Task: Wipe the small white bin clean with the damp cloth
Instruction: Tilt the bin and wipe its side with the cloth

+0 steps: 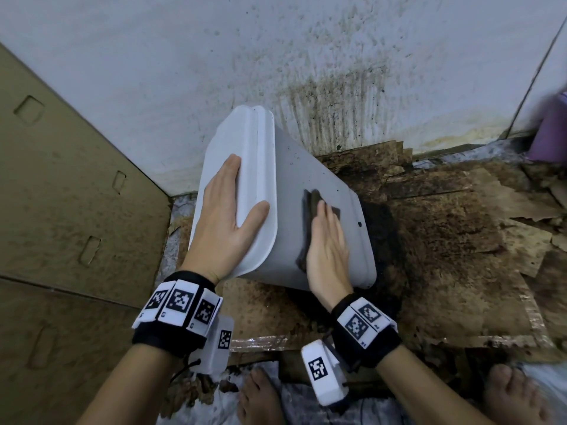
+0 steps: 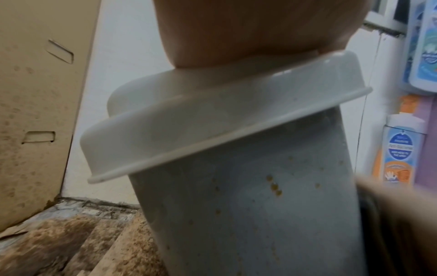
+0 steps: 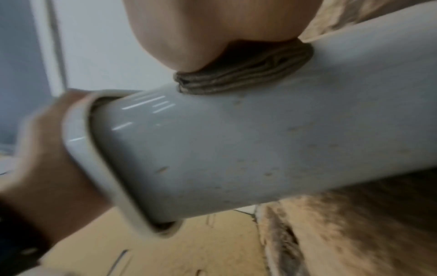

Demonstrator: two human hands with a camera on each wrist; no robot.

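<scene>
The small white bin (image 1: 310, 176) leans tilted on the floor, its lid (image 1: 236, 139) toward the upper left. Brown specks dot its side (image 2: 236, 214). My left hand (image 1: 227, 216) lies flat on the lid with straight fingers, the thumb spread over the lid's rim (image 2: 201, 121). My right hand (image 1: 328, 240) presses a folded dark cloth (image 1: 311, 199) flat against the bin's upper side, fingers straight. In the right wrist view the cloth (image 3: 248, 74) is squashed between the palm and the bin (image 3: 236, 140). Most of the cloth is hidden under the hand.
A large cardboard box (image 1: 61, 210) stands close on the left. The stained wall (image 1: 306, 56) is just behind the bin. Dirty, torn cardboard sheets (image 1: 460, 225) cover the floor. A purple object (image 1: 552, 130) sits far right, bottles (image 2: 399, 149) beside it. My bare feet (image 1: 260, 397) are below.
</scene>
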